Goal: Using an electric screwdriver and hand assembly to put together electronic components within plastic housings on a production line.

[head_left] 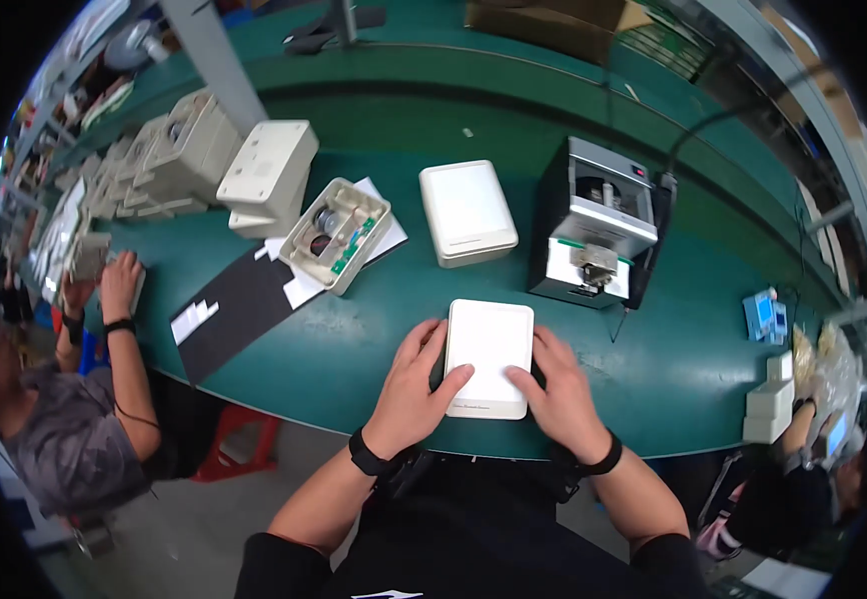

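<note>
A white, rounded rectangular casing (490,349) lies face up at the bench's front edge, right in front of me. My left hand (412,384) grips its left side, with the thumb on the lower part of the front face. On the opposite side my right hand (565,387) holds it the same way, thumb on the face. The casing's underside is hidden. Beyond my hands sits a similar white casing (468,205). To its left an open casing half (337,238) shows a green circuit board and round parts inside.
A black and silver machine (593,220) stands right of the second casing, a black cable beside it. A black sheet with white labels (239,311) lies at left, below stacked casings (269,165). Co-workers sit at both sides; small white boxes (768,411) stand at far right.
</note>
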`<state>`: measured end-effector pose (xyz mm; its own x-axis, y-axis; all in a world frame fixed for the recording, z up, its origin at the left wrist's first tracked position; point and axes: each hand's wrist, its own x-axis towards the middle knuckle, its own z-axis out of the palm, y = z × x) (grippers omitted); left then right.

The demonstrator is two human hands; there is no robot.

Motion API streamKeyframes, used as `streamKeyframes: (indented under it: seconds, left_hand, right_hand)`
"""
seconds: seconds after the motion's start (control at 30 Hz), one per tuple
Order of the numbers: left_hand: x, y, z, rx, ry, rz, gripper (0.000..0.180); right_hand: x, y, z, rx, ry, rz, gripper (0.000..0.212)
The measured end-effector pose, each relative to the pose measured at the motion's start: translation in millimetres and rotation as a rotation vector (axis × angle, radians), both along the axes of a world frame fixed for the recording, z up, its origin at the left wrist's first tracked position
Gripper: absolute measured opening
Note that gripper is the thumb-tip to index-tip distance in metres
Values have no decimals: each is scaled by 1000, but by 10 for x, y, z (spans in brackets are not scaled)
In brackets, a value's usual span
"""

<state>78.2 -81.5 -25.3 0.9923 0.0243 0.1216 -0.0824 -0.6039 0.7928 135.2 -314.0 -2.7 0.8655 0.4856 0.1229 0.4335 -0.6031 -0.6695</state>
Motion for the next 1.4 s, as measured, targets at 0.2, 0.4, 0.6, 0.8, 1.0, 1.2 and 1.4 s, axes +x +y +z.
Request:
streamKeyframes:
  seconds: [0.2,0.4,0.6,0.8,1.0,1.2,1.4]
  left_hand:
    - [-216,-24,170,-913,189,-10,78]
    - [-307,78,364,-729,98,-146,83]
    - [-330,154,425,-712,70,-127,86]
    - [-262,43,259,-970,-222,26,92]
    - [-223,178,362,-731,-103,167,107]
    - [-165,142,252,-816,-213,260,109]
    - [-186,34,108,-809,-223,326,105]
  right_hand:
    - [-236,38,163,661,580,-66,79]
    - [-261,-72,160,419,255,155,79]
    - [-229,-15,205,405,118,205,80]
    - [-342,181,286,357,-69,215,78]
    - [-464,374,299,332,-115,159,78]
    - [-414,519,285,342,-159,98,77]
    - [-390,763,429,468,-174,10,76]
